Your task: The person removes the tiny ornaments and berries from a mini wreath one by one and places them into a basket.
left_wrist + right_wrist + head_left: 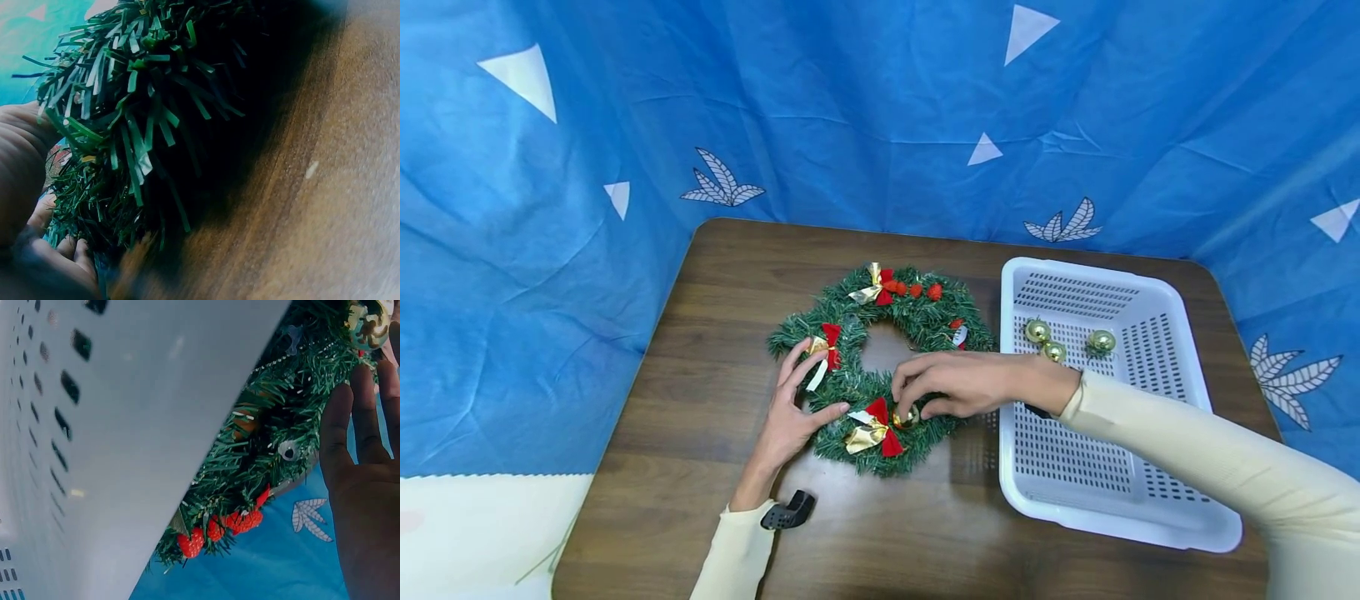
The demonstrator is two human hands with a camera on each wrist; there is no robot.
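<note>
A green Christmas wreath point(850, 383) lies on the brown table, decorated with red and gold bows point(880, 429) and red berries point(916, 290). On its left side, my left hand point(792, 417) holds it, thumb and fingers spread over the greenery. The left wrist view shows those fingers against the wreath's outer edge point(137, 112). My right hand point(955, 383) reaches over the lower right of the ring and pinches a gold bauble point(906, 417) beside the lower bow. In the right wrist view this bauble point(369, 328) shows at the fingertips, against the green strands.
A white perforated plastic basket point(1011, 467) stands right of the wreath, under my right forearm. Inside it lie several gold baubles point(1101, 342). A blue curtain point(865, 108) with white triangles and leaf prints hangs around the table's back and sides.
</note>
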